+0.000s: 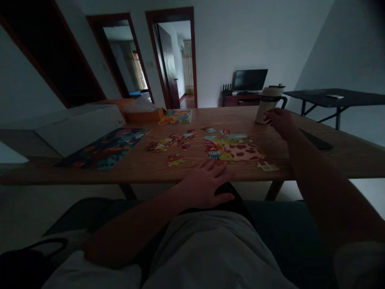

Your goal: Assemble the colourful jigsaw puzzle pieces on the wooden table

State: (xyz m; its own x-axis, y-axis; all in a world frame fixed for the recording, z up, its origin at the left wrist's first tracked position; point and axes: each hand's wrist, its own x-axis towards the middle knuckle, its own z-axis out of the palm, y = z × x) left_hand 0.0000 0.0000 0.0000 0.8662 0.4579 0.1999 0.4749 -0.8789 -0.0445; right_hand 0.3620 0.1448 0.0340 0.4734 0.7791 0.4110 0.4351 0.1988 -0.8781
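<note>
Reaching toward the upper right of the frame, the right hand [278, 120] touches the base of a tall cream-coloured insulated mug with a dark handle and lid [268, 103], its fingers [268, 117] loosely curled against the mug's side without closing round it. No writing or brand can be read on the mug, nor anywhere else in this dim light. The mug stands upright near the far edge of the long wooden worktop [345, 152], right of centre. The left hand [204, 185] rests flat at the near edge of the worktop, low in the centre, fingers spread and holding nothing. Just beyond it lies a partly joined colourful cardboard jigsaw picture [237, 151], with a scatter of loose bright jigsaw pieces [170, 143] to its left. Further left sits a dark, multicoloured rectangular puzzle board [105, 148], beside a large white box lid [78, 128] and an orange cardboard box [144, 114]. A flat black remote-like slab [315, 140] lies right of the reaching forearm. At the back, a dark monitor [250, 80] stands on a low cabinet.
</note>
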